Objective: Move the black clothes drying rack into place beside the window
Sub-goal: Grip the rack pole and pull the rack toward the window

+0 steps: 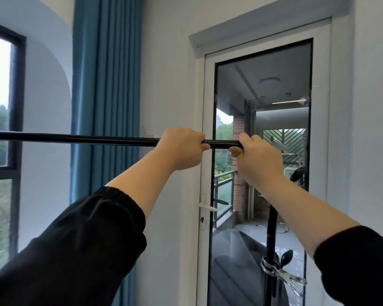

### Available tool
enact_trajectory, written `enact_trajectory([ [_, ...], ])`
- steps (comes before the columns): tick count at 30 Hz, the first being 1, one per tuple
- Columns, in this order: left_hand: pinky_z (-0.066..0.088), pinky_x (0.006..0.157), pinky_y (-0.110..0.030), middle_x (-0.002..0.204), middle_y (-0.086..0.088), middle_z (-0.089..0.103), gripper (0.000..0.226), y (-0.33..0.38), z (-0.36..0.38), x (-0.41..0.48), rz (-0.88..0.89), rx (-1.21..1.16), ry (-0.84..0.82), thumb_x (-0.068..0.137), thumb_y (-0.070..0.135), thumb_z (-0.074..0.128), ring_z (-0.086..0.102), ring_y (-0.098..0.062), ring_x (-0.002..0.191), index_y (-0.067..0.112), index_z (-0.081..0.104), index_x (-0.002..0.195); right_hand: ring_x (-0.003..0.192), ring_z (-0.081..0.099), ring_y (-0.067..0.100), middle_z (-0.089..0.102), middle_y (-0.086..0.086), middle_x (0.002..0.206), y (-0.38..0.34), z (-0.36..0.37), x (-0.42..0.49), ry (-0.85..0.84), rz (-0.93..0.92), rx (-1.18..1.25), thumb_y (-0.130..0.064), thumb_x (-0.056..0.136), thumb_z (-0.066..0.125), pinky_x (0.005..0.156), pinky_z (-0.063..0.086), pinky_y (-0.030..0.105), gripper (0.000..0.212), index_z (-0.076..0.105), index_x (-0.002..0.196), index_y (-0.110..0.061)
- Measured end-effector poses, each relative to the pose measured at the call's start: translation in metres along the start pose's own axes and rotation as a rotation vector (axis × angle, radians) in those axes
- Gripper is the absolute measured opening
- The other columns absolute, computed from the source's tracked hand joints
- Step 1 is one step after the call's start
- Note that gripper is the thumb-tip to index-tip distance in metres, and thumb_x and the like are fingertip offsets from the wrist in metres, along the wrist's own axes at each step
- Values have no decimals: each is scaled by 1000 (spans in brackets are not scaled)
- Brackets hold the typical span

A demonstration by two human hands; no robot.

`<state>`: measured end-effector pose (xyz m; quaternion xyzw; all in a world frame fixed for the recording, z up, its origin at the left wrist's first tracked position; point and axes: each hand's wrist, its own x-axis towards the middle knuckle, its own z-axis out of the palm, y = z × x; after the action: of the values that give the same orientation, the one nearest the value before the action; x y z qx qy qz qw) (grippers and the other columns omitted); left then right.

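Note:
The black clothes drying rack (75, 139) shows as a thin horizontal top bar crossing the view from the left edge to the middle. My left hand (181, 149) is wrapped over the bar from above. My right hand (258, 160) grips the bar's right end, close beside the left. Below my right forearm a black upright pole (271, 226) of the rack runs down, with a clear plastic clip (281, 276) clamped on it. The dark-framed window (16, 107) is at the far left, behind the bar's left part.
A blue curtain (106, 85) hangs between the window and a white-framed glass door (261, 129) with a white handle (206, 206). The door stands straight ahead, behind my hands. White wall fills the right side.

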<state>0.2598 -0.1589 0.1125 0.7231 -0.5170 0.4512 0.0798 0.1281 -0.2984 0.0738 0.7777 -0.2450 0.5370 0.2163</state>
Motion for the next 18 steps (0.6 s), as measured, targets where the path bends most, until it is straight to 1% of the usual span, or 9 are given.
enact_trajectory([
  [2, 24, 47, -26, 60, 7, 41, 24, -25, 6, -10, -62, -8, -7, 98, 38, 31, 37, -10, 52, 22, 41, 82, 55, 45, 26, 51, 8, 71, -27, 14, 6, 24, -17, 37, -44, 97, 36, 44, 28, 25, 40, 54, 94, -9],
  [4, 24, 47, -27, 60, 7, 41, 24, -49, 11, -21, -100, 3, -14, 98, 38, 31, 37, -11, 51, 23, 40, 81, 57, 49, 26, 55, 9, 73, -55, 25, 9, 18, -22, 62, -45, 97, 36, 46, 39, 31, 40, 54, 94, -10],
  [7, 24, 47, -27, 61, 7, 42, 25, -82, 16, -35, -116, 35, -32, 98, 38, 30, 38, -12, 52, 22, 42, 83, 58, 51, 25, 54, 8, 71, -89, 36, 14, 35, -36, 121, -45, 97, 37, 48, 47, 34, 39, 55, 93, -10],
  [10, 29, 51, -28, 61, 7, 42, 29, -104, 21, -41, -113, 49, -40, 97, 38, 30, 44, -16, 57, 20, 51, 91, 57, 49, 24, 52, 6, 68, -110, 48, 19, 46, -34, 156, -45, 96, 38, 48, 44, 34, 39, 54, 90, -10],
  [13, 35, 60, -32, 62, 7, 43, 31, -130, 23, -51, -131, 48, -50, 97, 37, 31, 51, -22, 69, 19, 56, 97, 59, 51, 25, 56, 7, 71, -137, 61, 28, 41, -29, 224, -46, 95, 41, 50, 45, 38, 38, 53, 90, -10],
  [15, 36, 63, -33, 63, 7, 42, 30, -152, 23, -61, -157, 51, -70, 97, 37, 31, 51, -22, 71, 19, 55, 96, 62, 54, 27, 60, 7, 74, -162, 70, 32, 29, 4, 346, -46, 93, 46, 53, 46, 40, 37, 51, 91, -10],
  [18, 36, 64, -33, 63, 8, 41, 28, -188, 28, -79, -203, 55, -79, 98, 37, 31, 50, -22, 71, 20, 54, 97, 64, 55, 27, 64, 4, 77, -203, 84, 40, -11, 72, 512, -44, 90, 53, 52, 38, 35, 35, 48, 93, -9],
])
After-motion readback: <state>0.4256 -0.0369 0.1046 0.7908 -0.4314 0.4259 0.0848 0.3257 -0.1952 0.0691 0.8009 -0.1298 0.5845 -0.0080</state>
